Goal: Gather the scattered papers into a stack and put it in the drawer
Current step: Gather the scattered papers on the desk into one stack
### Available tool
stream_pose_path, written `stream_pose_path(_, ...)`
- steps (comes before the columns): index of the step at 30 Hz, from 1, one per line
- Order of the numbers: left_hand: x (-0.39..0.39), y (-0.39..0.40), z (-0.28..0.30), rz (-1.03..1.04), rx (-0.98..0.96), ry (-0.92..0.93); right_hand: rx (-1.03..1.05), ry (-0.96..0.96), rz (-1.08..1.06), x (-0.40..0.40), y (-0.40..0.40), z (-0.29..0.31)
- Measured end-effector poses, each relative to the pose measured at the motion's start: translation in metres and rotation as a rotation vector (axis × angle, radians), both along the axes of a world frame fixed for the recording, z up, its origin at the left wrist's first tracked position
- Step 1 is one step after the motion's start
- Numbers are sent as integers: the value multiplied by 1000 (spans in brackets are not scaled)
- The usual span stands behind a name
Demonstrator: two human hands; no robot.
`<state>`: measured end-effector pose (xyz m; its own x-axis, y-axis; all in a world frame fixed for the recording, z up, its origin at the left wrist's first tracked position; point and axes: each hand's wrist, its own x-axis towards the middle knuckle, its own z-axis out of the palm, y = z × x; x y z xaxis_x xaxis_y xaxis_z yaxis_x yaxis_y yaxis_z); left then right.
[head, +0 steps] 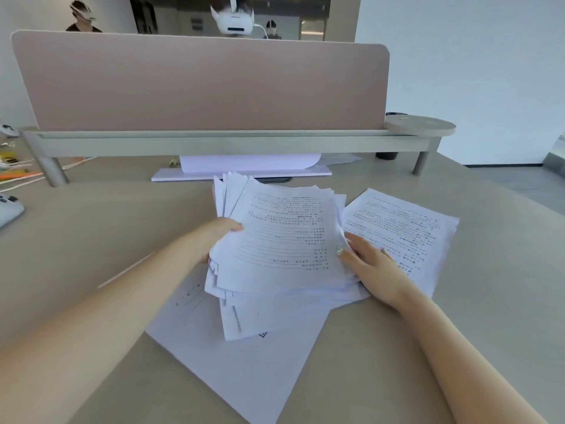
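A fanned bundle of printed white papers (284, 240) is lifted slightly off the beige desk (91, 240) at its middle. My left hand (214, 237) grips the bundle's left edge, fingers curled under it. On the right, my right hand (370, 264) presses against the bundle's edge, its palm resting over a separate printed sheet (400, 228). A larger, mostly blank sheet (244, 362) lies flat under the bundle near the front. No drawer is visible.
A pink divider panel (198, 84) on a low shelf rail closes off the desk's far side. More white paper (244, 166) lies beneath the rail. A white controller (9, 209) and cables sit at the far left. A round pad (420, 125) sits at the rail's right end.
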<state>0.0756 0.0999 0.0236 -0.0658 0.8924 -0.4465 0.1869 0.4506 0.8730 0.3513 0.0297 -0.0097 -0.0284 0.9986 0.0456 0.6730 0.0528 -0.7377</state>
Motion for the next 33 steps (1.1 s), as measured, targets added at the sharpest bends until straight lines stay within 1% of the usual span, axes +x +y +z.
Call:
stream_pose_path(2, -2, -4, 0, 48, 16, 84, -15, 38, -6, 0, -3, 5)
stream_pose_path(3, -4, -5, 1, 84, 41, 80, -28, 49, -8, 0, -3, 6)
stream_pose_path(5, -7, -18, 7, 161, 113, 15, -53, 83, -23, 2, -2, 5)
stream_pose_path(10, -17, -94, 19, 340, 297, -273, -58, 219, -70, 5, 1, 1)
stream_pose_path(12, -18, -124, 22, 377, 358, -295, -49, 277, -74, 5, 1, 2)
stream_pose_path(14, -18, -152, 21, 389, 356, -279, -44, 303, -82, 4, -1, 2)
stream_pose_path(16, -15, -169, 13, 335, 337, -314, -46, 288, -83, 1, -4, 1)
stream_pose_path(18, -16, -180, 3, 292, 288, -411, -53, 267, -84, -2, -8, 2)
stream_pose_path(23, -41, -200, -8, 279, 180, -510, -48, 248, -93, 4, -14, 8)
stream_pose_path(26, -56, -205, -11, 271, 114, -537, -85, 155, -28, 4, -16, 11)
stream_pose_path(27, -58, -203, -11, 294, 106, -568, -91, 120, 10, 2, -16, 11)
stream_pose_path(30, -56, -194, 0, 430, 56, -750, -90, -21, 73, -8, -13, 7)
stream_pose_path(33, -56, -179, 5, 498, 9, -777, -84, -145, 119, -18, -16, 5)
